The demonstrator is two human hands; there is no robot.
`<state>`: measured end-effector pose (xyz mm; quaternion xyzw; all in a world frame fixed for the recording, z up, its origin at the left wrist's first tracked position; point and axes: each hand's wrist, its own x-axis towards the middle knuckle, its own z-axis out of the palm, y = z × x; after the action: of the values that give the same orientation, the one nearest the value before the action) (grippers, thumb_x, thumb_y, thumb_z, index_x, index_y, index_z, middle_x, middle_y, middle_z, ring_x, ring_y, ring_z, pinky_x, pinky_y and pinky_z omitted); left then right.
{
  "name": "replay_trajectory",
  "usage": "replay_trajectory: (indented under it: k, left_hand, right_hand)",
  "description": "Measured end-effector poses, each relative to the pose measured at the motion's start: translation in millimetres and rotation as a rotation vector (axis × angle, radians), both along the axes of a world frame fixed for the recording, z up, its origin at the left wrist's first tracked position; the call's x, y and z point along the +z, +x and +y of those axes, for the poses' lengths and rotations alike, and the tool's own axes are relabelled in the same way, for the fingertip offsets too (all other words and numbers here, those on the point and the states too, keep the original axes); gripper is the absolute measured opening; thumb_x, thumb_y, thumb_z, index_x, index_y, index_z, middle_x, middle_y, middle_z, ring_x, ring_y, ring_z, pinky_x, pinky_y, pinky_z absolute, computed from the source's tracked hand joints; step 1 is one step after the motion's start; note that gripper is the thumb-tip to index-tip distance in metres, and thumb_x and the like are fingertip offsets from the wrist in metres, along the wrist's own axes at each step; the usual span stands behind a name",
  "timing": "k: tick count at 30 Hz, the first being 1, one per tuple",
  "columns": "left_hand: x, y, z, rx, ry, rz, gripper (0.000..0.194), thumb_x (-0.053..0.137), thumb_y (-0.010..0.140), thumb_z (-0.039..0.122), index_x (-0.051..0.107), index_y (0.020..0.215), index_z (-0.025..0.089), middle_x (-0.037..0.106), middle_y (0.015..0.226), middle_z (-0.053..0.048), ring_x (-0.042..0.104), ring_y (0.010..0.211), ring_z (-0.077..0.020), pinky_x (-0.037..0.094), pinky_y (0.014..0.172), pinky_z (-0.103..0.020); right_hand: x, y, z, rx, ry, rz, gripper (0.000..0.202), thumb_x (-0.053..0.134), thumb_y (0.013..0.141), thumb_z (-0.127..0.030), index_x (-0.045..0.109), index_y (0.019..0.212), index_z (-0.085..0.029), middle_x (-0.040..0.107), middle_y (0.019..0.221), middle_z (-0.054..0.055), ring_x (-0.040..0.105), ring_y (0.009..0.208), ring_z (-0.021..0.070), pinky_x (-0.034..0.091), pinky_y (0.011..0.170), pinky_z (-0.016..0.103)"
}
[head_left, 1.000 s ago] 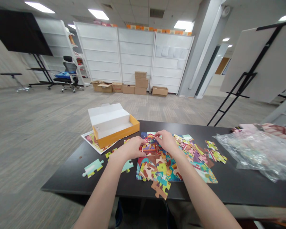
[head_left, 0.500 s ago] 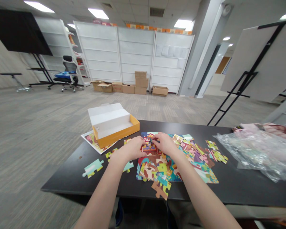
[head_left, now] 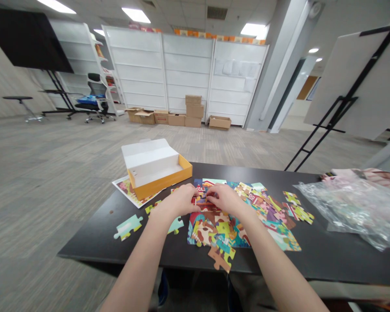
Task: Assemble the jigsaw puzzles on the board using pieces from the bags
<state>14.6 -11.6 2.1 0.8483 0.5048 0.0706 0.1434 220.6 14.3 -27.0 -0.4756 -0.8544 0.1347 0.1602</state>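
Note:
Over a colourful jigsaw puzzle on the black table, my left hand and my right hand face each other, close together. Between them lies a puzzle piece with red and dark patches; the fingers of both hands are curled at its edges, though the fingertips are partly hidden. Loose pieces are heaped on the picture nearer to me, and more are piled right of my right hand. A pale green joined piece rests left of my left forearm.
An open yellow box with a white inside stands at the back left on a printed sheet. Joined yellow-green pieces lie on the right. Beyond them is a crumpled clear plastic bag. The table's left edge shows.
My right hand has shifted slightly lower, its fingers more curled beside the piece. My left hand stays nearly in place. The whole view has shifted a little.

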Motion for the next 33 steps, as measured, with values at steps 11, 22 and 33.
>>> replay_trajectory:
  k: [11,22,33]
  left_hand:
    - [-0.1,-0.8,-2.7,0.094,0.029,0.035,0.027,0.077,0.073,0.042,0.067,0.085,0.019,0.068,0.092,-0.006,0.065,0.085,-0.0227,0.045,0.067,-0.028]
    - [2.0,2.5,-1.8,0.126,0.015,0.039,0.029,0.079,0.071,0.043,0.070,0.084,0.019,0.070,0.096,-0.007,0.066,0.088,-0.0229,0.048,0.075,-0.029]
    - [9.2,-1.5,-3.7,0.127,-0.078,0.004,0.021,0.081,0.067,0.033,0.074,0.083,0.020,0.072,0.088,-0.004,0.066,0.080,-0.0202,0.045,0.068,-0.026]
  right_hand:
    - [2.9,0.4,-3.8,0.042,0.012,0.038,0.018,0.065,0.087,-0.017,0.075,0.101,-0.020,0.071,0.096,0.006,0.063,0.082,0.0169,0.044,0.075,0.027]
    - [6.3,-2.1,-8.0,0.154,-0.028,0.042,0.016,0.063,0.088,-0.017,0.077,0.093,-0.021,0.066,0.089,0.004,0.058,0.080,0.0156,0.042,0.071,0.025]
    - [3.9,-1.1,-8.7,0.154,-0.004,0.070,0.013,0.067,0.088,-0.025,0.075,0.097,-0.019,0.065,0.092,0.005,0.058,0.080,0.0151,0.042,0.072,0.025]
